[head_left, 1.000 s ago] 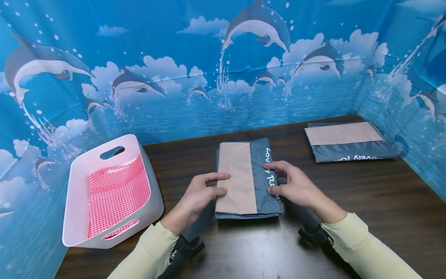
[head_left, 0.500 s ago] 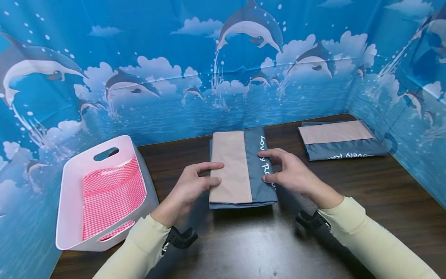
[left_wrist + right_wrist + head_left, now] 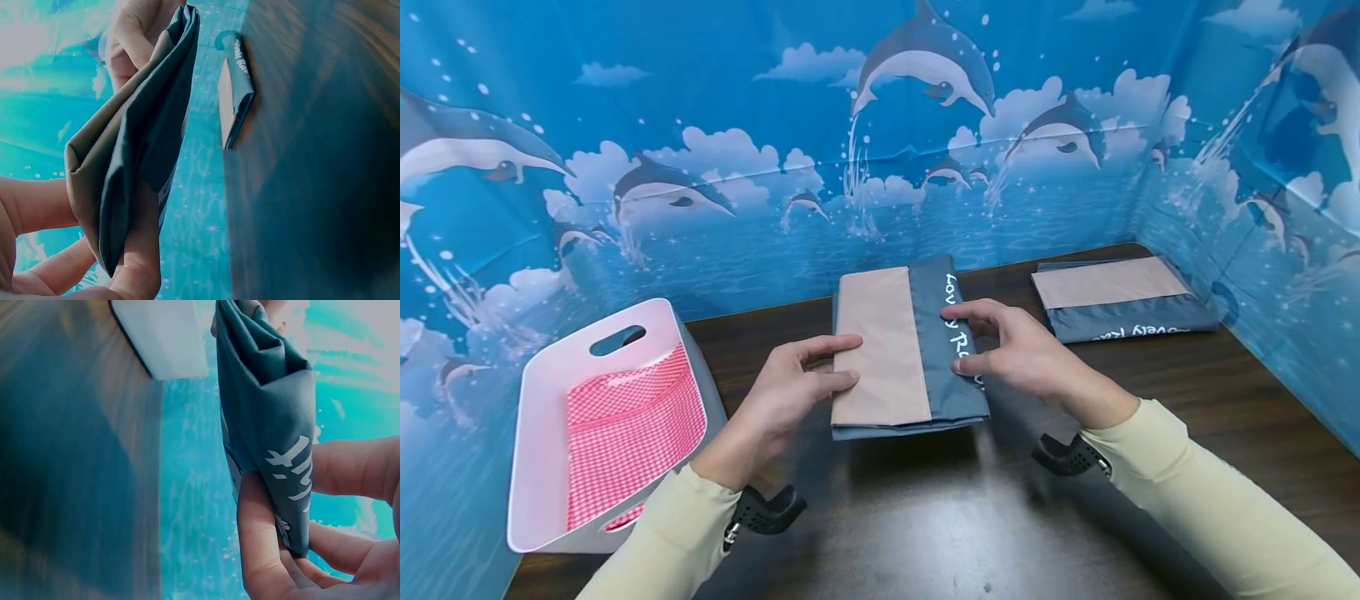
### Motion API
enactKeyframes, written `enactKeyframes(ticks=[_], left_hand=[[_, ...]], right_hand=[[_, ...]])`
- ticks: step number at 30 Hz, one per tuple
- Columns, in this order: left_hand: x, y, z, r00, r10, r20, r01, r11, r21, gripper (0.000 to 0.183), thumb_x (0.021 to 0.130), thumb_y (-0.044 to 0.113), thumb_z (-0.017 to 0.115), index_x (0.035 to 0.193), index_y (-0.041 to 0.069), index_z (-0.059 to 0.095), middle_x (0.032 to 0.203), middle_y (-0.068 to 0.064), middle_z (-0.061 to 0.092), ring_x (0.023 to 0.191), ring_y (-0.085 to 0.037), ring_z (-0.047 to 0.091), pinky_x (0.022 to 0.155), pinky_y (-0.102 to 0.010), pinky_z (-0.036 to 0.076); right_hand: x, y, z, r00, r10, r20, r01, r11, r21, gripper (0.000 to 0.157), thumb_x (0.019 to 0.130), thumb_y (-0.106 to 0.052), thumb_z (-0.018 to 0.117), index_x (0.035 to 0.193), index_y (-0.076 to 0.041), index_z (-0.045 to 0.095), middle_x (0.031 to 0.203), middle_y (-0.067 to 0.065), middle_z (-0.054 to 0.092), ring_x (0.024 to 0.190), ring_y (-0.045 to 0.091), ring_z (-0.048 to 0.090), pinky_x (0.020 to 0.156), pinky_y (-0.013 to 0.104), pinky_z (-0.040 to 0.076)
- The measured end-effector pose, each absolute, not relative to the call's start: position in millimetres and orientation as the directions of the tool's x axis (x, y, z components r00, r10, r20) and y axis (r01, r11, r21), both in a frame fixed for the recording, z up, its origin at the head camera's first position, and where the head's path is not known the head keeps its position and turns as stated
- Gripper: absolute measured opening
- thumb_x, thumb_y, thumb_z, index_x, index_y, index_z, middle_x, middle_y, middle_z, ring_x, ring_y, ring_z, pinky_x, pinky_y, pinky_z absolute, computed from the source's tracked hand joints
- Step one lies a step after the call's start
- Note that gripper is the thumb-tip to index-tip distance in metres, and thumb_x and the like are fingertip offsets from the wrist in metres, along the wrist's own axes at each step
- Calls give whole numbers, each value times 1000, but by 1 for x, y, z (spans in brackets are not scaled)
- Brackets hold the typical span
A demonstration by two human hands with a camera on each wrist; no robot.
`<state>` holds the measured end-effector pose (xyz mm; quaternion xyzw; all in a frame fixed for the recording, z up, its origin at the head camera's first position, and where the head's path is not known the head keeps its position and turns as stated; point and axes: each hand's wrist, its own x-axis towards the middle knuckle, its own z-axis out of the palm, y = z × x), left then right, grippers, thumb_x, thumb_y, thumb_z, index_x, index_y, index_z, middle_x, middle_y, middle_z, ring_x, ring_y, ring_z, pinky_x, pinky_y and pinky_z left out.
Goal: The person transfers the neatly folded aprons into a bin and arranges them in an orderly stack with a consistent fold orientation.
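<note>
A folded dark blue-grey and beige cloth point(image 3: 880, 346) with white lettering is held up above the table in the head view. My left hand point(image 3: 790, 379) pinches its left edge, thumb and forefinger on the beige face and other fingers beneath. On the opposite edge my right hand point(image 3: 1015, 346) grips beside the lettering. Loose folded layers of the cloth point(image 3: 134, 150) show edge-on in the left wrist view, with fingers point(image 3: 142, 250) on both faces. The right wrist view has the rounded lettered fold of the cloth point(image 3: 284, 419) between thumb and fingers.
A similar folded cloth point(image 3: 1123, 304) lies at the table's back right. At left stands a white bin point(image 3: 535, 450) with a red-and-white checked cloth point(image 3: 632, 433) inside. A dolphin-print curtain point(image 3: 760, 225) hangs behind the dark wooden table point(image 3: 880, 533).
Both hands have raised the folded cloth higher off the table, keeping their hold on its two sides. The head view has shifted slightly to the right.
</note>
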<state>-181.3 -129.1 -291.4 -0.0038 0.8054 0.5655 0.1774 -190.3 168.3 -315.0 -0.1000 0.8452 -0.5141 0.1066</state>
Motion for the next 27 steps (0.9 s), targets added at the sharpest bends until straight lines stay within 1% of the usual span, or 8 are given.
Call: enactKeyframes(ticks=[2,7,14,19,23,27], left_hand=[[-181,-130,-288,-938,199,-284,-201,355,913,48,102,8,71,149,15,65,157,-11,51,129,-29,59,94,-29,55],[-181,-130,-285,-937,198,-288,-210,341,916,52,101,7,72,152,16,63,157,-12,54,130,-28,65,97,-28,58],[-180,-134,-285,-940,183,-288,-219,324,920,54,100,6,73,152,18,63,154,-10,59,124,-22,70,95,-27,59],[-178,-137,-283,-942,175,-287,-217,336,917,54,101,9,72,153,18,62,155,-11,57,122,-22,70,96,-27,58],[-178,-138,-282,-941,175,-288,-215,346,913,54,102,10,72,154,19,61,156,-10,55,121,-22,70,95,-26,57],[-180,-135,-282,-939,189,-287,-210,345,915,54,102,10,72,154,19,61,155,-10,56,121,-23,70,94,-25,58]], right_hand=[[-190,167,-312,-958,-279,-68,-68,453,-889,65,95,-9,78,155,-17,57,164,11,48,150,40,48,113,61,52],[-189,166,-307,-959,-278,-58,-79,456,-886,65,95,-8,78,155,-18,56,164,11,48,149,39,49,110,60,54],[-187,163,-305,-961,-272,-55,-83,470,-879,65,95,-9,79,155,-19,56,164,9,48,149,38,50,110,59,54],[-188,160,-305,-960,-274,-53,-83,461,-883,65,95,-9,79,155,-19,57,162,8,50,146,36,52,107,55,56],[-189,159,-304,-962,-266,-58,-74,459,-885,66,94,-8,80,155,-20,57,161,7,50,146,35,52,107,55,56],[-188,161,-303,-964,-257,-61,-68,464,-883,66,94,-8,80,155,-19,57,162,7,49,147,36,52,107,54,56]])
